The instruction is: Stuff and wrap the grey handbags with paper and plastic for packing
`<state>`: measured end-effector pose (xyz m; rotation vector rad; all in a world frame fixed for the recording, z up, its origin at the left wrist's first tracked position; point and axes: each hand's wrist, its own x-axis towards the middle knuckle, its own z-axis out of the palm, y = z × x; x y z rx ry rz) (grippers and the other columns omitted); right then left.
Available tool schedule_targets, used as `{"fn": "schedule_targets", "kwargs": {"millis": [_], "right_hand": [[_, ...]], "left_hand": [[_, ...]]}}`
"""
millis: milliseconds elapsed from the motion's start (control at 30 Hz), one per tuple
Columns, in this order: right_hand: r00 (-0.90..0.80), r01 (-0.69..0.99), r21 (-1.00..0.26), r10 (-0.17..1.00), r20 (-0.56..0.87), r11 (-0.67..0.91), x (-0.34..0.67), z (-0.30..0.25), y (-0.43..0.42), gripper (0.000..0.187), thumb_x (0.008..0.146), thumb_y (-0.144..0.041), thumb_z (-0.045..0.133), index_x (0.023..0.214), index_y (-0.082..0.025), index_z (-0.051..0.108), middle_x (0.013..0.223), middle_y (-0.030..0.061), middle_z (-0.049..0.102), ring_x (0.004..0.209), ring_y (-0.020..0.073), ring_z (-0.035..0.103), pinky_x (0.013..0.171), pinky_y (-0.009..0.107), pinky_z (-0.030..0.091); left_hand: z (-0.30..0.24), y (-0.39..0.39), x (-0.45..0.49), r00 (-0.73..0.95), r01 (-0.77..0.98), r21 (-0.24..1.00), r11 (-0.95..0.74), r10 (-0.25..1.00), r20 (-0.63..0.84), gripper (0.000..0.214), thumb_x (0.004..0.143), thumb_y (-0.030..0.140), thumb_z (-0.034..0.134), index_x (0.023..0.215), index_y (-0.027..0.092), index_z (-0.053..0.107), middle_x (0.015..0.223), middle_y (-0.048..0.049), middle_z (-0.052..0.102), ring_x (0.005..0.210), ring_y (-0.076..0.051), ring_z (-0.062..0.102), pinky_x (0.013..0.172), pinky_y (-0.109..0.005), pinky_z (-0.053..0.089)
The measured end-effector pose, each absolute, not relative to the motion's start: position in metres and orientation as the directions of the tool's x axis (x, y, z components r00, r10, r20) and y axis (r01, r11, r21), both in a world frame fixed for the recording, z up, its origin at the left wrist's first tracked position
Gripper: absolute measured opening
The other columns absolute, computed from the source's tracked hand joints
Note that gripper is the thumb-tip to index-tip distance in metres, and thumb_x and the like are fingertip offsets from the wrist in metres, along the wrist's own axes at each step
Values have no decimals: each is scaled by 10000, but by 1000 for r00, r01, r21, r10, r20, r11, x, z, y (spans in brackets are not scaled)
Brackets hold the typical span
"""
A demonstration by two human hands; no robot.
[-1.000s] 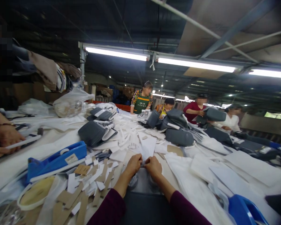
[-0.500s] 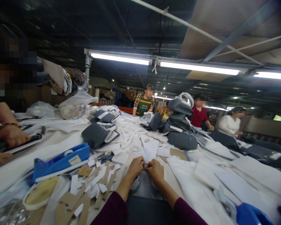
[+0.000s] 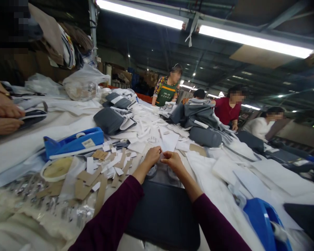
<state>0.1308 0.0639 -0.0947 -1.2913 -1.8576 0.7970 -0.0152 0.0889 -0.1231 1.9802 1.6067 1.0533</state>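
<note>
My left hand (image 3: pixel 152 156) and my right hand (image 3: pixel 172 159) meet at the far end of a dark grey flat piece (image 3: pixel 159 212) lying before me. Both hands have curled fingers pinched on a thin clear plastic film (image 3: pixel 161 170) over that piece's end. The film's exact edge between the fingertips is hard to make out. Both sleeves are dark maroon.
A blue tape dispenser (image 3: pixel 73 143) lies at the left beside scattered cardboard and white paper scraps (image 3: pixel 104 167). Grey padded parts (image 3: pixel 110 120) sit farther back. Another blue dispenser (image 3: pixel 264 219) is at lower right. A co-worker's hands (image 3: pixel 2 115) work at far left; several people stand beyond.
The camera has tipped downward, showing more of the dark grey piece and my sleeves. My hands stay together at its far end. A person at the back lowered a grey padded piece.
</note>
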Motion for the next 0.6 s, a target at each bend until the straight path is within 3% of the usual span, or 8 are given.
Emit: {"fn": "schedule_targets", "kwargs": {"millis": [100,233,333,467,600], "right_hand": [[-239,516,-784,937,256,346,132,-92,50,172,637,-328,661,719,-183,699,684,3,662,706,182,593,711,302,444],[-157,666,-672,942,297,324,136,-92,27,144,648,-320,677,691,-186,703,690,22,643,703,185,568,727,315,430],[-215,674,-612,903,373,413,135,-91,12,93,685,-291,651,676,-211,698,714,16,638,765,193,561,784,324,411],[-164,527,-698,864,477,485,131,-91,-3,151,752,-323,593,705,-198,666,738,6,639,768,191,560,742,299,407],[-65,456,-767,876,478,452,130,-94,-16,155,777,-333,600,766,-185,647,707,-11,633,707,178,545,680,277,402]], "left_hand": [[-123,87,-15,65,649,707,-280,947,316,260,828,117,400,829,183,651,805,-45,677,781,-166,595,716,-249,414],[-126,89,-15,92,624,720,-305,943,320,259,808,101,404,821,179,650,803,-41,676,774,-156,595,713,-242,420],[-127,90,-16,137,611,719,-331,939,316,195,793,145,466,830,175,655,791,-37,677,761,-165,595,703,-248,430],[-124,87,-17,212,593,714,-373,927,309,97,701,203,606,767,163,665,744,-30,679,727,-178,598,653,-246,437],[-123,83,-16,227,592,713,-376,926,300,175,673,138,543,753,167,696,744,-30,694,760,-178,612,679,-243,452]]}}
